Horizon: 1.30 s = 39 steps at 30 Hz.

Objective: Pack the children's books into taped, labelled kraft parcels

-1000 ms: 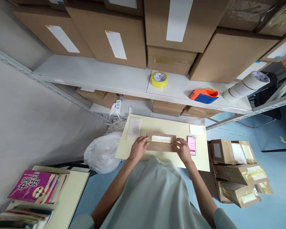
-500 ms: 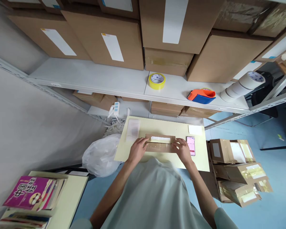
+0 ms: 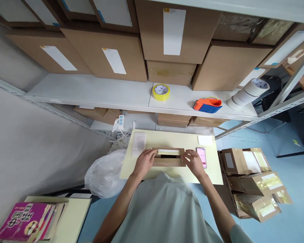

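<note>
A small brown cardboard box [image 3: 169, 162] with a white label on its far flap lies on the pale yellow table [image 3: 157, 135]. A dark gap shows between its two top flaps. My left hand [image 3: 145, 162] has its fingers closed on the left end of the far flap. At the right end my right hand [image 3: 193, 161] pinches the same flap edge. Just right of that hand lies a phone [image 3: 202, 158] with a pink screen. What is inside the box is too dark to make out.
A white shelf [image 3: 96, 86] behind the table bears large boxes, a yellow tape roll [image 3: 161, 92], an orange and blue tape dispenser [image 3: 207, 105] and white rolls [image 3: 248, 93]. Left stands a clear plastic bag [image 3: 105, 173]; right, stacked cartons [image 3: 253, 179]. A purple book [image 3: 21, 221] lies lower left.
The narrow slit between the box flaps has widened into a dark opening, with both hands still at the flap's ends. The whole view has tilted up slightly.
</note>
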### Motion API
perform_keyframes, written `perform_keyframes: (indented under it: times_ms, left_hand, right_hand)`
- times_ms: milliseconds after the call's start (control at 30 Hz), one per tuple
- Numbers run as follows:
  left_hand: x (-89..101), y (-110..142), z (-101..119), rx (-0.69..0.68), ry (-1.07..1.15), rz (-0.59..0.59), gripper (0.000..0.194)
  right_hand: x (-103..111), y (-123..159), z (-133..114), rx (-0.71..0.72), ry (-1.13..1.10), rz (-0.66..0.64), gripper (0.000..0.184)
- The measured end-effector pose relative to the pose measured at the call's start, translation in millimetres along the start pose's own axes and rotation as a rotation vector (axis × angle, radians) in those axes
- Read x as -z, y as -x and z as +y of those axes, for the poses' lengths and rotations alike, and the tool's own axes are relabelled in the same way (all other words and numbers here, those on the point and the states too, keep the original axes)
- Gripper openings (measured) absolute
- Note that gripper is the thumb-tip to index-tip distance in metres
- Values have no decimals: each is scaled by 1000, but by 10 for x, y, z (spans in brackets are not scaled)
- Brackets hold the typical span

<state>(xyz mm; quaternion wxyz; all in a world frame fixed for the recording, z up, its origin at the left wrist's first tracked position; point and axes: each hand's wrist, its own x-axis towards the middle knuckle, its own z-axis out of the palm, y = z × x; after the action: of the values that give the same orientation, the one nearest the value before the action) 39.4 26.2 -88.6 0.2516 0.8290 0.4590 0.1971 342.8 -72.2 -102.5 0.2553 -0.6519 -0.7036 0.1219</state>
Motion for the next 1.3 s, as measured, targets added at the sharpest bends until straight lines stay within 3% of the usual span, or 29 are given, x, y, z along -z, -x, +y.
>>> perform_keyframes:
  times_ms: [167, 367, 467, 567, 733, 1000, 1133, 1300]
  left_hand:
    - [245, -393, 277, -117, 48, 54, 32]
    - [558, -1095, 896, -310, 74, 167, 20]
    - [718, -1361, 1265, -415, 124, 224, 14]
    - [843, -1506, 1537, -491, 149, 260, 14]
    - [954, -1529, 1668, -510, 159, 288, 19]
    - [948, -1252, 1493, -457, 221, 296, 26]
    - [862, -1016, 1387, -408, 266, 306, 25]
    - [719, -619, 1111, -255, 317, 354, 23]
  right_hand:
    - [413, -296, 59, 48, 39, 134, 27]
    - [1277, -1016, 287, 45, 268, 324, 34]
    - [1625, -1418, 427, 23, 380, 360, 43]
    - [1797, -1768, 576, -18, 455, 302, 50]
    - [1797, -2122, 753, -91, 483, 110, 54]
    - [1737, -2257, 725, -215, 614, -37, 61]
    - [1678, -2140, 572, -179, 648, -83, 59]
    - [1428, -1660, 221, 13, 622, -72, 56]
